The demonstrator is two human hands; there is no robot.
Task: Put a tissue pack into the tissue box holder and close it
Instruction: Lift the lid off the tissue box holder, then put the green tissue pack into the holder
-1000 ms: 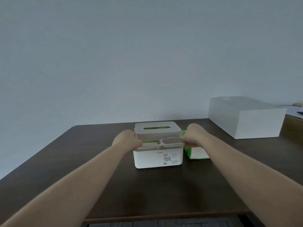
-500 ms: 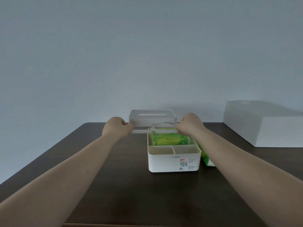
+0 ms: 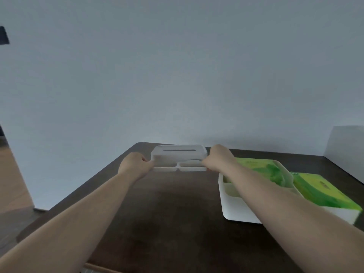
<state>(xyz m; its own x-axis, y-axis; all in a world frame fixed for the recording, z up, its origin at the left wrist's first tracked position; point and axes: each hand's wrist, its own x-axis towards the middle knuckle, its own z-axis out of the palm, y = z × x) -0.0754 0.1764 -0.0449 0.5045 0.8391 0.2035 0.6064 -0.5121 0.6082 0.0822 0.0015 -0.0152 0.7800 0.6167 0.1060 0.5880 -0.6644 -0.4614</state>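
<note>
The white lid [image 3: 179, 157] of the tissue box holder, with a slot on top, is held off the base, over the far left part of the dark table. My left hand [image 3: 135, 166] grips its left end and my right hand [image 3: 217, 159] grips its right end. The open white holder base [image 3: 234, 205] stands at the right, partly behind my right forearm, with a green tissue pack [image 3: 262, 170] lying inside it. A second green tissue pack [image 3: 323, 194] lies on the table just right of the base.
The dark wooden table [image 3: 173, 223] ends at its left edge, beyond which floor shows. A large white box [image 3: 346, 142] stands at the far right against the wall. The plain wall rises right behind the table.
Both hands lifted the lid off the holder base and carried it to the left and farther back. The base now stands open, showing a tissue pack inside.
</note>
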